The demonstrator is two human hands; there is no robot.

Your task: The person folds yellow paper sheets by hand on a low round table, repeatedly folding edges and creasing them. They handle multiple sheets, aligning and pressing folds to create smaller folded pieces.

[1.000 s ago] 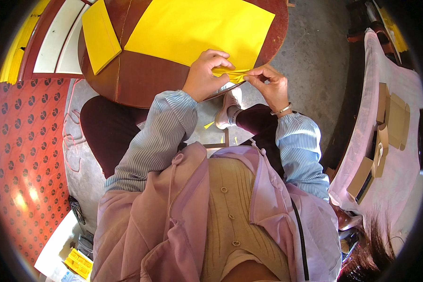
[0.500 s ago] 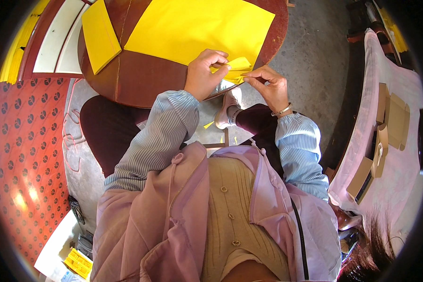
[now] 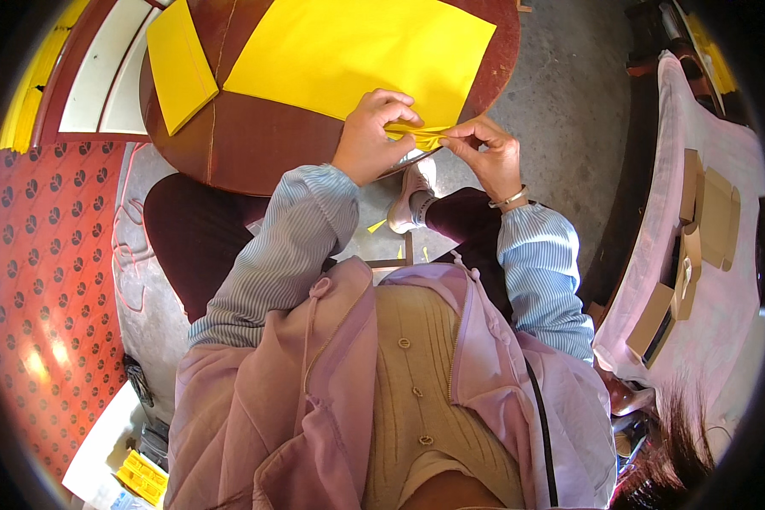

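Over the near right edge of the round brown table point(image 3: 259, 144), both hands are on a small folded yellow strip point(image 3: 427, 139), which looks like cloth or paper. My right hand point(image 3: 491, 153) pinches the strip's right end between thumb and fingertips. At the strip's left end is my left hand point(image 3: 374, 136), its thumb below and its fingers curled above; the exact grip is partly hidden. Just beyond lies a large flat yellow sheet point(image 3: 361, 55), and whether the strip is joined to it I cannot tell. A folded yellow piece point(image 3: 178, 68) rests at the table's left.
Opened brown cardboard boxes point(image 3: 714, 221) stand on a pale cloth-covered table point(image 3: 629, 289) to the right. A patterned red panel point(image 3: 51, 280) is at the left, with a pinkish cord point(image 3: 123, 255) on the floor beside it. My shoe point(image 3: 404, 208) shows under the hands.
The loose yellow flap that stood up between my hands is now folded down into a narrower strip. My left fingers have opened slightly from the thumb; the right hand keeps its pinch.
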